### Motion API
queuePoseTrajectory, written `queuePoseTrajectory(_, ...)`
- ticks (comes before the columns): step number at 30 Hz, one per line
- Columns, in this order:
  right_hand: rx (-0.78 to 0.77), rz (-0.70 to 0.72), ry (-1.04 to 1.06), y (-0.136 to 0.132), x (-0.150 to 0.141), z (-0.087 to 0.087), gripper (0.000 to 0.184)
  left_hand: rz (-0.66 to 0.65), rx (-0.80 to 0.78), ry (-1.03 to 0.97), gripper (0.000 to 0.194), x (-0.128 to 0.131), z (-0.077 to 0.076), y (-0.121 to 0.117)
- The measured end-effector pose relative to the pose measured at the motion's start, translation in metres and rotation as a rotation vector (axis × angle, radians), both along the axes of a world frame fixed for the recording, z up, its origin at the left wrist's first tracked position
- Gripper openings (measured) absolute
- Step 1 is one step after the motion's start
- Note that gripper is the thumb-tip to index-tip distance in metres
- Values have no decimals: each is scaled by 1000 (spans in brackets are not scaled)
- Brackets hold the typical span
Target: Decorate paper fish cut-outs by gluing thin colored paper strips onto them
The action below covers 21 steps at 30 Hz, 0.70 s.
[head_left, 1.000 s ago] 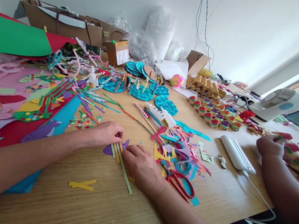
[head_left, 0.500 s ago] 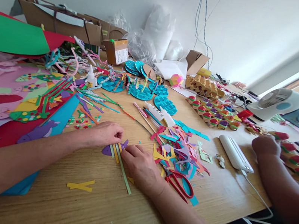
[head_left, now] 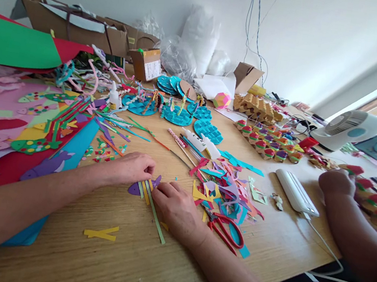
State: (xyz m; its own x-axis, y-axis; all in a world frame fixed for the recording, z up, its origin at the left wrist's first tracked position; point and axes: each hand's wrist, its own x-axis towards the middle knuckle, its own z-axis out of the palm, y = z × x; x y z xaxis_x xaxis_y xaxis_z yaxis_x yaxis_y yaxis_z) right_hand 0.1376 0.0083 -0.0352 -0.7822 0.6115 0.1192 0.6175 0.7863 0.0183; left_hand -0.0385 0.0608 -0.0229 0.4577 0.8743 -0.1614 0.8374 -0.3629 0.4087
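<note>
A small purple paper fish (head_left: pixel 134 189) lies on the table between my hands, with yellow and pale green paper strips across it. My left hand (head_left: pixel 136 167) is closed, thumb and fingers pinched at the strips' upper ends. My right hand (head_left: pixel 177 211) is closed too, its bent fingers pressed down at the fish's tail side and against the long pale green strip (head_left: pixel 157 222). What lies under those fingertips is hidden. Two crossed yellow paper strips (head_left: pixel 101 232) rest nearer me. Right of my right hand are red-handled scissors (head_left: pixel 227 230) and a heap of coloured paper scraps (head_left: pixel 227 190).
White glue bottles (head_left: pixel 194 139) lie beyond the hands. Blue card discs (head_left: pixel 178 115) and a painted egg carton (head_left: pixel 268 144) stand farther back. At left are decorated paper fish on red card (head_left: pixel 77 142). A co-worker's arm (head_left: pixel 350 224) and a white power bank (head_left: pixel 296 192) are at right.
</note>
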Motion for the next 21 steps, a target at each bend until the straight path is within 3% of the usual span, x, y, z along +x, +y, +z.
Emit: queuePoseTrajectory(21,-4,-14,-36,-1,-1,3,11,2,-15,69,15,4,10,-2)
